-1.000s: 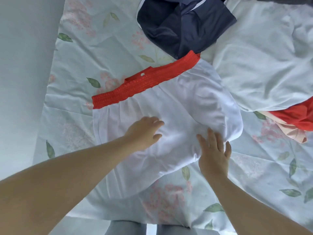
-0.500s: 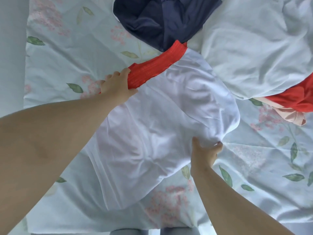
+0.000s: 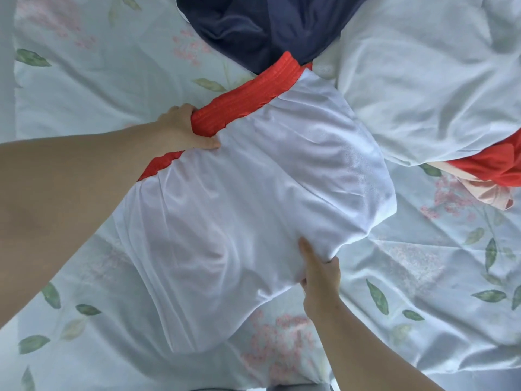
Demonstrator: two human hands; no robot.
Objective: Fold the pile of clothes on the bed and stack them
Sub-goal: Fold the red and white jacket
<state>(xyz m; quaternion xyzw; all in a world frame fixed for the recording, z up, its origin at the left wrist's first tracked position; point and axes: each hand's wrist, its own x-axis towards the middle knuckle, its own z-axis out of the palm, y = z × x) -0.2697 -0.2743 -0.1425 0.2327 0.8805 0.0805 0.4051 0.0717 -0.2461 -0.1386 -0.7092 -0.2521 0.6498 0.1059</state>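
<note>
White shorts (image 3: 253,198) with a red waistband (image 3: 248,91) lie across the middle of the floral bed sheet (image 3: 84,88). My left hand (image 3: 183,128) grips the red waistband near its middle, thumb on the white fabric. My right hand (image 3: 320,275) pinches the lower hem of the shorts, fingers tucked under the cloth. A navy garment (image 3: 265,26) lies crumpled just beyond the waistband. A white garment (image 3: 428,80) is heaped at the upper right, with a red garment (image 3: 493,162) and a pink one (image 3: 479,193) poking out beneath it.
The sheet's left edge meets a pale grey floor (image 3: 5,80) at the far left. Bare sheet shows to the left of the shorts and at the lower right (image 3: 437,292). The bed's near edge runs along the bottom of the view.
My left hand went from lying flat on the shorts to gripping the red waistband. My right hand closed on the lower hem. The left part of the waistband has been drawn inward.
</note>
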